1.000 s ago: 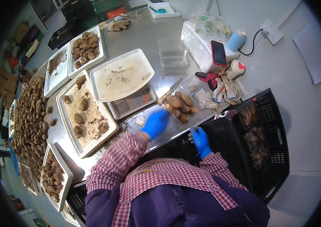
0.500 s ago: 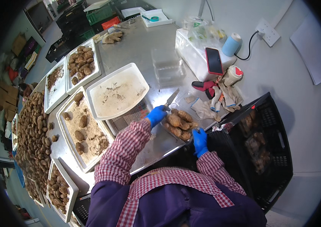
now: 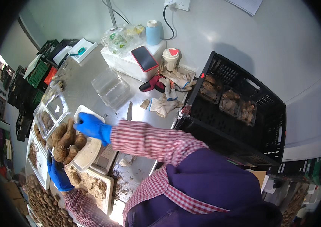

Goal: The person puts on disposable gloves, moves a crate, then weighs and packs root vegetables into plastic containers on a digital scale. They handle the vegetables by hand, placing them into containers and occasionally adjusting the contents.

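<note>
A clear plastic clamshell box point(image 3: 50, 135) filled with brown taro tubers point(image 3: 66, 138) is up over the white trays at the left, its hinged lid point(image 3: 56, 109) raised. My left hand point(image 3: 59, 177), in a blue glove, grips its near side from below. Closed at the box's right side is my right hand point(image 3: 94, 128), also blue-gloved; its fingertips are partly hidden and slightly blurred. A knife point(image 3: 129, 111) lies on the metal table point(image 3: 81, 89). Below my right hand, a white tray point(image 3: 88, 151) sits over a scale point(image 3: 104, 160).
To the right, a black crate point(image 3: 240, 130) holds several filled clear boxes. Empty clear boxes point(image 3: 112, 89), work gloves point(image 3: 164, 106) and a white foam box point(image 3: 130, 62) with a phone point(image 3: 145, 58) are on the table. Many loose tubers point(image 3: 45, 198) lie at lower left.
My body has turned left. The filled box has moved from the table's right side to over the left trays, lid raised. My left hand has let go of the knife and now grips the box.
</note>
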{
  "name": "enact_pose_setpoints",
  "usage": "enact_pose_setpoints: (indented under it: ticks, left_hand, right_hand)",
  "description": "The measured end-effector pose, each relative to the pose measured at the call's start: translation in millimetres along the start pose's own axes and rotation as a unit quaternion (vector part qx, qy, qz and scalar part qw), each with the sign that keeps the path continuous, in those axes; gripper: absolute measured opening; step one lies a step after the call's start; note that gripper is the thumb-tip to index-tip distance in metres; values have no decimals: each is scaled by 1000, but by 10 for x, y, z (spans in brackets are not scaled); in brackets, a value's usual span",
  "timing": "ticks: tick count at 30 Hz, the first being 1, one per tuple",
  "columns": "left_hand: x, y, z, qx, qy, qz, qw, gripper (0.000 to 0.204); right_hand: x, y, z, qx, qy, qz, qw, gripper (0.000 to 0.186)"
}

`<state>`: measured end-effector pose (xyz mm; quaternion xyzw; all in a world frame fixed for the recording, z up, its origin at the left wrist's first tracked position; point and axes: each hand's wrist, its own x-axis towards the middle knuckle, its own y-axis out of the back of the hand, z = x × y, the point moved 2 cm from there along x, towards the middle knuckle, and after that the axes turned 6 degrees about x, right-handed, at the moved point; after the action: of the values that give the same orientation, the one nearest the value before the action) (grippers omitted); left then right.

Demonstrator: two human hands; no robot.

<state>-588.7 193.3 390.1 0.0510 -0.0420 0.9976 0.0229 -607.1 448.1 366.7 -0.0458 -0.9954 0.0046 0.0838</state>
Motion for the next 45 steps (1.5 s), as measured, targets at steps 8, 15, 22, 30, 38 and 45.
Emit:
enact_pose_setpoints:
  ticks: [8, 15, 22, 30, 38, 45]
  left_hand:
    - [296, 667, -1510, 84, 109, 112, 984, 40]
    - [-102, 898, -1347, 8, 99, 215, 972, 37]
    - [-897, 1205, -1436, -40, 121, 307, 943, 29]
    - [-1138, 1114, -1562, -173, 113, 277, 938, 28]
    - [-1248, 1009, -1455, -151, 123, 280, 940, 28]
    - [-1409, 1038, -1477, -179, 141, 261, 938, 29]
  right_hand:
    - [602, -573, 1169, 14, -106, -42, 993, 36]
    - [620, 439, 946, 97, -165, 22, 981, 19]
    - [88, 1293, 923, 52, -113, 89, 988, 26]
    - [-204, 1378, 1150, 5, -200, 39, 979, 23]
    - [-85, 1175, 1222, -42, -230, 15, 972, 33]
    - [124, 658, 1492, -96, -245, -14, 965, 40]
